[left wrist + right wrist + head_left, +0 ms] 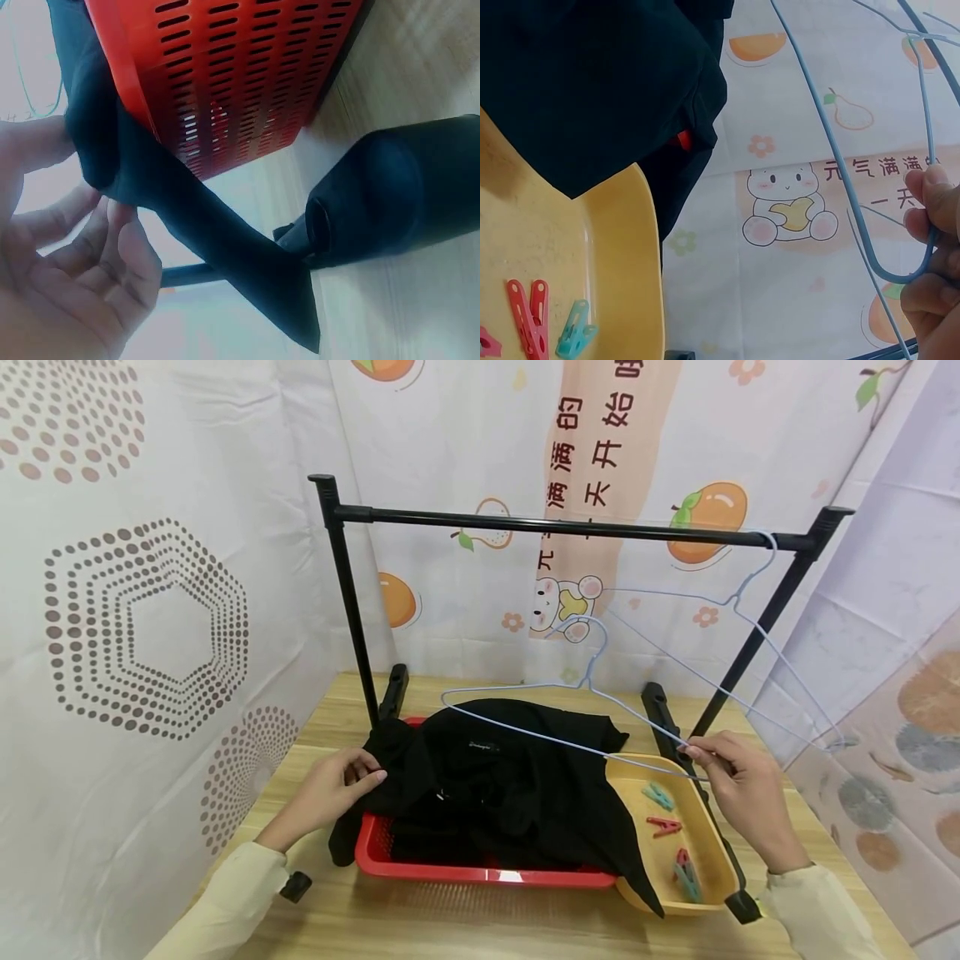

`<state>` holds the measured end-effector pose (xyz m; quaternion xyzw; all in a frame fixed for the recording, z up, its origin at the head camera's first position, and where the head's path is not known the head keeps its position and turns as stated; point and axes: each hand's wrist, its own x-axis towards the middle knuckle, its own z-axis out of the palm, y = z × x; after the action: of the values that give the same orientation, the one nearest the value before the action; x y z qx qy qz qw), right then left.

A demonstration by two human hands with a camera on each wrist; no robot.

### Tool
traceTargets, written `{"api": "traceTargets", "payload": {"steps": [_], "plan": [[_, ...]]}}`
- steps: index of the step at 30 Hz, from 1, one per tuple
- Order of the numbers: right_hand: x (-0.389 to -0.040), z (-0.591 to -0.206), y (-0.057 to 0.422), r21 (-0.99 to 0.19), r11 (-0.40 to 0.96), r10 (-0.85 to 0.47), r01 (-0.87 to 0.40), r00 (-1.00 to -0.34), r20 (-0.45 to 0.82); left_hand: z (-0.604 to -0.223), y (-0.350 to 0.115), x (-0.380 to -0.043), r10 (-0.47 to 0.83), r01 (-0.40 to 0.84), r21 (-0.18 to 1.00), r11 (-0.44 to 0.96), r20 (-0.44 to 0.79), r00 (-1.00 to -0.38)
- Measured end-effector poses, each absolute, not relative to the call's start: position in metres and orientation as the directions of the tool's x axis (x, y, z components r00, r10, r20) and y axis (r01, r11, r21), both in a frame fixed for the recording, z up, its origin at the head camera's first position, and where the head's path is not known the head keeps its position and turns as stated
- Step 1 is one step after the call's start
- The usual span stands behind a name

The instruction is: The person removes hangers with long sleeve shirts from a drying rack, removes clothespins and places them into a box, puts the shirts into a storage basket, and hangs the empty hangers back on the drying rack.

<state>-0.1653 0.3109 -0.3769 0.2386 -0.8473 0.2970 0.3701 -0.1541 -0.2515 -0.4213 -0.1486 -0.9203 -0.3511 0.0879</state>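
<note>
Black clothing (510, 768) lies heaped over a red basket (487, 875), its right part draping onto a yellow tray (637, 906). My left hand (337, 789) pinches the garment at the heap's left side; in the left wrist view a narrow length of the black cloth (217, 232) hangs down past the basket. With fingers and thumb, my right hand (742, 785) holds the right end of a light blue wire hanger (525, 727) above the tray. That hanger's hook points up and carries nothing. In the right wrist view the hanger's rounded corner (889, 274) sits at my fingers.
A black rack (555, 525) spans behind the basket, with a second blue hanger (772, 643) hooked at its right end. Several clothespins, including a red one (664, 827) and a teal one (658, 796), lie in the tray. Rack feet (742, 906) stand on the wooden table (330, 902).
</note>
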Motion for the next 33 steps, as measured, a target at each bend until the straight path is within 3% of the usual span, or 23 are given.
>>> {"api": "traceTargets", "payload": {"steps": [10,18,33], "plan": [[-0.163,-0.375,0.315,-0.350,0.705,-0.153,-0.617,-0.615,0.774,-0.419,-0.261,-0.150,0.192,0.220,0.631,0.744,0.113,-0.975],[-0.161,-0.374,0.318,-0.360,0.712,-0.148,-0.604,-0.629,0.763,-0.427,-0.260,-0.148,0.238,0.169,0.702,0.692,0.000,-0.971],[-0.157,-0.368,0.325,-0.339,0.735,-0.109,-0.588,-0.595,0.796,-0.436,-0.254,-0.146,0.115,0.041,0.778,0.627,-0.041,-0.993]]}}
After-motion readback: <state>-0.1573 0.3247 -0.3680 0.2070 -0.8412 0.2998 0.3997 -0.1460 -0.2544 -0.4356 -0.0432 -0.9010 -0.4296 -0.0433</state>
